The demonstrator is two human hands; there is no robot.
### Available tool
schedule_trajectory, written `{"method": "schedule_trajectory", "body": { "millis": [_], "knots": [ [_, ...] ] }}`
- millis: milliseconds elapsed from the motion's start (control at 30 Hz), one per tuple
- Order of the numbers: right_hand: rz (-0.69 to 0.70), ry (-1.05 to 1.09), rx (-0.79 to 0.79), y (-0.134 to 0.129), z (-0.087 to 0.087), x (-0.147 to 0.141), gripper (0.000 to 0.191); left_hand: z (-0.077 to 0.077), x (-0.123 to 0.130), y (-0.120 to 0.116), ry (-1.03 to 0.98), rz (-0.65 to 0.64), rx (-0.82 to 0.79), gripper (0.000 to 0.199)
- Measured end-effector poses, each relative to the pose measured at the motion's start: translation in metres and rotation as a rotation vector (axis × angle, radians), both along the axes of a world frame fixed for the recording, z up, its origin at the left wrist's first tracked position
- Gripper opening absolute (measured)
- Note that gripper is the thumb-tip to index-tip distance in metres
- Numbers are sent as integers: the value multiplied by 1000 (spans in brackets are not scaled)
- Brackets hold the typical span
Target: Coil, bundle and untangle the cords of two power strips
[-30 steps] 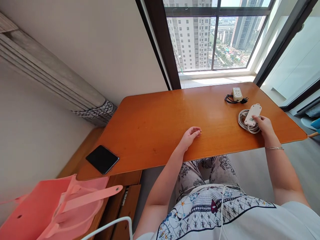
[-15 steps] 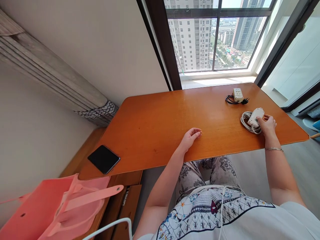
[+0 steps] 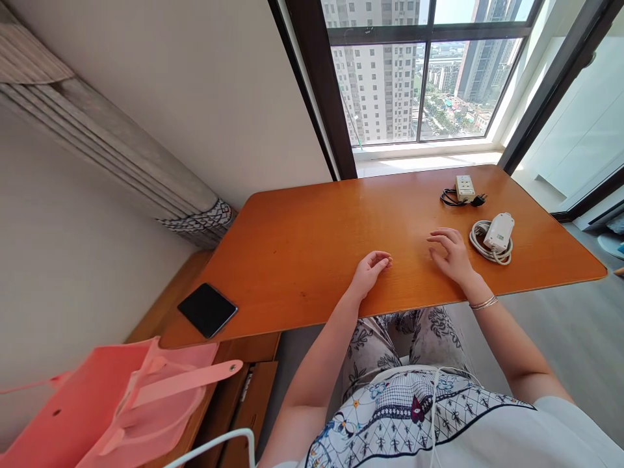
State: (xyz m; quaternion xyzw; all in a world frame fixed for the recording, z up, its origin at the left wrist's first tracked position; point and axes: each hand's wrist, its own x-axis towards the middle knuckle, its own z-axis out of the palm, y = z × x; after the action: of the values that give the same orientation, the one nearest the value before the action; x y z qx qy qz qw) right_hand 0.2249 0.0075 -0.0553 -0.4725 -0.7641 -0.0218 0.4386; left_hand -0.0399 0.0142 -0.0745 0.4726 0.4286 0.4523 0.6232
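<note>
My right hand (image 3: pixel 453 257) hovers over the wooden table, fingers spread and nothing in it. Just right of it lies a white power strip (image 3: pixel 500 232) on its coiled pale cord (image 3: pixel 480 229). The hand and the strip are apart. Farther back on the table is a small cream socket block (image 3: pixel 465 187) with a black cord and plug. Near the front edge, my left hand (image 3: pixel 370 273) rests on the tabletop, its fingers loosely curled in towards the thumb, with nothing visible in the grasp.
The brown wooden table (image 3: pixel 292 260) stretches before a window (image 3: pixel 424 91). A black tablet (image 3: pixel 208 311) lies at its left end, above a pink bag (image 3: pixel 117 403). A grey curtain (image 3: pixel 127 156) hangs on the left. A white curved tube (image 3: pixel 214 445) shows at the bottom.
My right hand has let go of the white power strip and moved left, its fingers opening. The strip stays on its coiled cord. My left hand has hardly moved.
</note>
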Motion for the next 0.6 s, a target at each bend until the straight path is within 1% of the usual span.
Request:
{"method": "schedule_trajectory", "body": {
  "millis": [100,167,200,267,367,467,600],
  "knots": [
    [228,-122,-169,12,-1,-22,25,0,0,0,37,60,75,38],
    [309,-199,-271,23,-3,-30,31,-1,0,-1,145,109,167,31],
    [321,-229,-315,29,-5,-32,34,-2,-1,-1,223,121,221,27],
    [296,-262,-380,40,-11,-36,39,-3,-2,-1,385,118,339,18],
    [237,-261,-406,47,-23,-37,46,-8,-4,1,556,74,468,15],
    [253,-250,-396,46,-31,-35,44,-13,-5,4,661,40,499,15],
    [287,-212,-415,45,-34,-33,35,-15,-5,5,795,18,548,17]
  ]
}}
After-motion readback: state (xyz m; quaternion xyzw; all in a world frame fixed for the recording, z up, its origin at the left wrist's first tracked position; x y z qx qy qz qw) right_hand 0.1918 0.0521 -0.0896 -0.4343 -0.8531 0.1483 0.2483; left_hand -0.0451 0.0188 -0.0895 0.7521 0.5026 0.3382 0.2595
